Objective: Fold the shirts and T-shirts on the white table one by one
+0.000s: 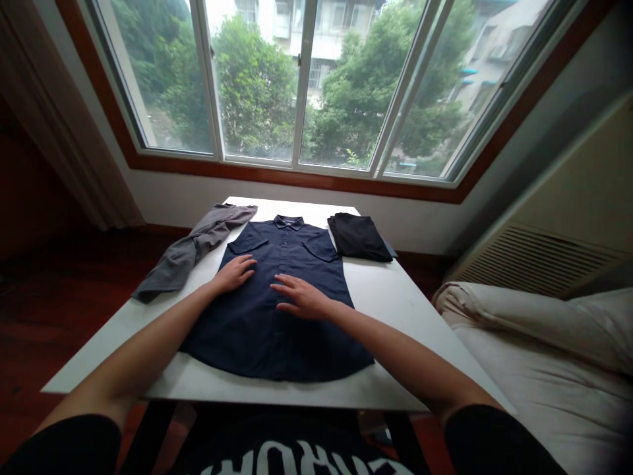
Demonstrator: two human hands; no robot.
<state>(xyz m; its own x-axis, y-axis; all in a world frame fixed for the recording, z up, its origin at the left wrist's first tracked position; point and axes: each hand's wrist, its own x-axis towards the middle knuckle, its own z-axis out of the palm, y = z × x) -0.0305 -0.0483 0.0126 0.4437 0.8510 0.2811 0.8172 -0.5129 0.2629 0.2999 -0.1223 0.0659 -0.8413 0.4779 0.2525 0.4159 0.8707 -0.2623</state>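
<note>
A dark navy short-sleeved shirt lies spread flat, front side up, with its collar toward the window and its hem near me. Over the left side of its chest is my left hand, open with fingers stretched out. My right hand is over the middle of the shirt, right of the button line, its fingers spread and nothing held. Both hands are palm down at the cloth; whether each presses on it I cannot tell. The two sleeves lie out to the sides.
The shirt is on a white table. Grey trousers lie along its left edge, partly hanging over. A folded black garment rests at the back right. A beige padded seat stands to the right, and a window is behind.
</note>
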